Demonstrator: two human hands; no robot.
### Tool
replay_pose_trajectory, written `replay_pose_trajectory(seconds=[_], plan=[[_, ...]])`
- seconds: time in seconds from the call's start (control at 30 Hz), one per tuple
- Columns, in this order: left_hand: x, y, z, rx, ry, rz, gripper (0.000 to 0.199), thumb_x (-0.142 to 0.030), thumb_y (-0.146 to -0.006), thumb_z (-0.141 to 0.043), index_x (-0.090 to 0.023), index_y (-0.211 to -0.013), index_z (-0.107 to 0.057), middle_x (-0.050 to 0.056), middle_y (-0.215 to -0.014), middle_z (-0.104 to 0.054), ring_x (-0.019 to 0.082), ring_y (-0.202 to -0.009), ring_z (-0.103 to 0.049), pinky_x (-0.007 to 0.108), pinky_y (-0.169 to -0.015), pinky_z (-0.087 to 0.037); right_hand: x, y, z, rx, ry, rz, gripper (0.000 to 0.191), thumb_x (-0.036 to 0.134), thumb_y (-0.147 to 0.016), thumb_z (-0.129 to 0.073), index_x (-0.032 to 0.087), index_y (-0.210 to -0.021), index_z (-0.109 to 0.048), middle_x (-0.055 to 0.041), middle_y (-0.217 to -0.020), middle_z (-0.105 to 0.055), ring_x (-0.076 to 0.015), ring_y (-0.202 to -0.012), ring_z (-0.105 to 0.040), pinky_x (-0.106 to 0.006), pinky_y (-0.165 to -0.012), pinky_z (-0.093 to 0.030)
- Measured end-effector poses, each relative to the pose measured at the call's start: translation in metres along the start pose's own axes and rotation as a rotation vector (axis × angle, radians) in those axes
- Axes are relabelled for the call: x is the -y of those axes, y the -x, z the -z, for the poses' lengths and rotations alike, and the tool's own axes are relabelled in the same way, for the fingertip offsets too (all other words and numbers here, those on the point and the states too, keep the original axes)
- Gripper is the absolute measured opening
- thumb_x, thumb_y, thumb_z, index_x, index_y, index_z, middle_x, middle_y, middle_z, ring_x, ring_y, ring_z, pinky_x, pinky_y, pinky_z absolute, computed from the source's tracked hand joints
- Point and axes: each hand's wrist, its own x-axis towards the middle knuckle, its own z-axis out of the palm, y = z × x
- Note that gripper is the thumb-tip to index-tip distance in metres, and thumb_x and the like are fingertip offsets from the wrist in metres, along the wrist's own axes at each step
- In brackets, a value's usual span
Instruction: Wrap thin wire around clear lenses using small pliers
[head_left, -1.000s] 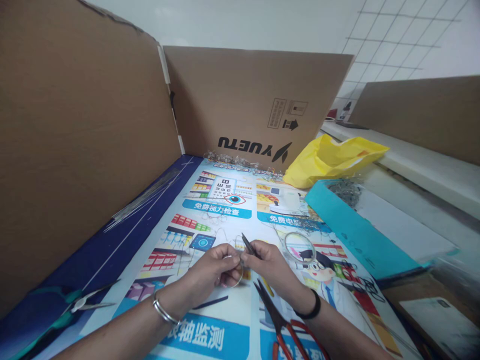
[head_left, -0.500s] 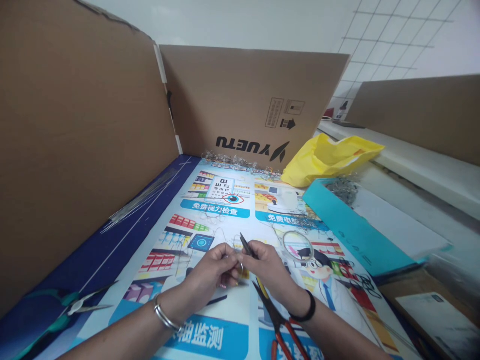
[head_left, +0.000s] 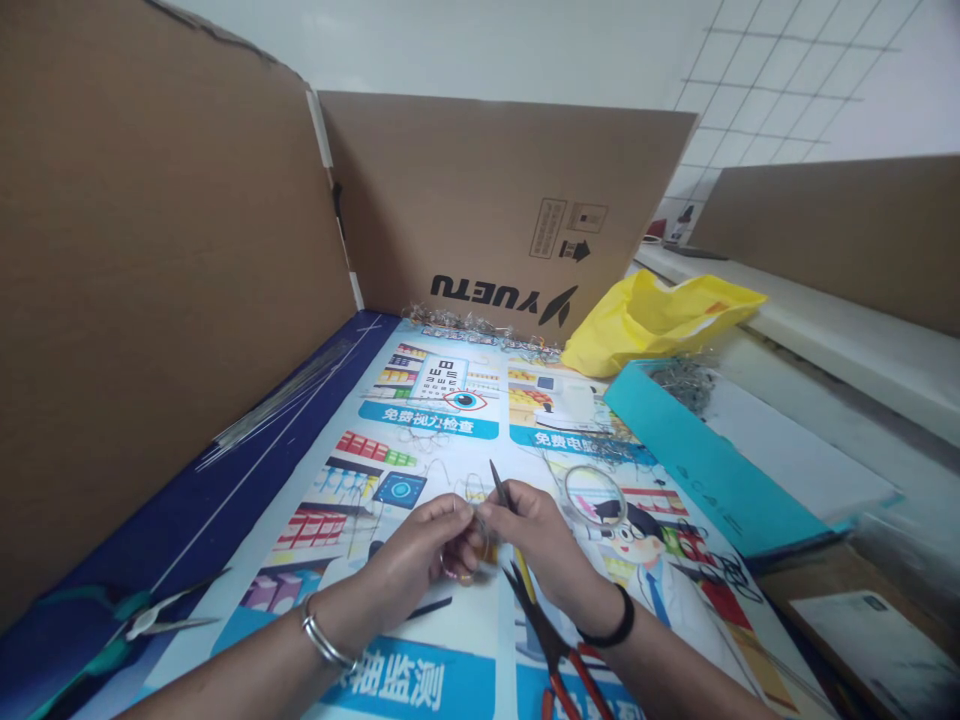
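Note:
My left hand point(head_left: 442, 540) is closed in a pinch on a thin wire point(head_left: 484, 530), which curves between my two hands. My right hand point(head_left: 534, 530) is wrapped round a dark pointed tool point(head_left: 498, 482), whose tip sticks up past the fingers. A yellow strip, perhaps its handle, shows below the palm; the rest is hidden. The fingertips of both hands nearly meet. Just below my right wrist lies a red-handled cutting tool point(head_left: 556, 650), its dark jaws apart. Several bent wire pieces point(head_left: 435, 470) lie beyond my hands.
Green-handled pliers point(head_left: 142, 620) lie open at left, below straight wires point(head_left: 277, 400). A clear ring-shaped roll point(head_left: 595, 496) sits right of my hands. Behind are a turquoise box point(head_left: 675, 450) with tangled wire, a yellow bag point(head_left: 652, 320) and cardboard walls point(head_left: 480, 190).
The dark tool's tip has tilted slightly right and more upright. My fingers have shifted a little around the wire. The view has moved slightly; the surrounding things lie as before.

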Motion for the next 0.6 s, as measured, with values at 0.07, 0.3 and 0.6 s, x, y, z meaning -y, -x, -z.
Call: replay_pose_trajectory(seconds=[0.07, 0.3, 0.6], plan=[[0.000, -0.001, 0.000, -0.011, 0.007, -0.002, 0.026, -0.038, -0.082, -0.052, -0.014, -0.073, -0.053, 0.003, -0.067, -0.058, 0.011, -0.052, -0.054, 0.022, -0.049, -0.039, 0.002, 0.000, -0.001, 0.022, -0.031, -0.007, 0.023, 0.036, -0.076, -0.062, 0.018, -0.067, -0.052, 0.0027, -0.059, -0.058, -0.0110, -0.054, -0.053, -0.023, -0.055, -0.040], [0.001, -0.002, 0.000, -0.016, 0.014, -0.001, 0.029, -0.039, -0.083, -0.049, -0.013, -0.070, -0.053, 0.003, -0.062, -0.056, 0.011, -0.049, -0.054, 0.023, -0.047, -0.040, 0.003, 0.001, -0.002, 0.078, -0.084, -0.010, 0.022, 0.035, -0.077, -0.061, 0.018, -0.069, -0.048, 0.0023, -0.060, -0.059, -0.0119, -0.054, -0.054, -0.025, -0.056, -0.042], [0.000, 0.000, 0.001, -0.073, -0.185, -0.021, 0.032, -0.042, -0.081, -0.052, -0.015, -0.065, -0.048, -0.001, -0.054, -0.054, 0.007, -0.041, -0.050, 0.019, -0.042, -0.034, -0.002, -0.007, 0.010, 0.042, 0.375, 0.056, 0.028, 0.035, -0.073, -0.058, 0.018, -0.058, -0.040, 0.0057, -0.056, -0.037, -0.0084, -0.055, -0.035, -0.021, -0.050, -0.028]])
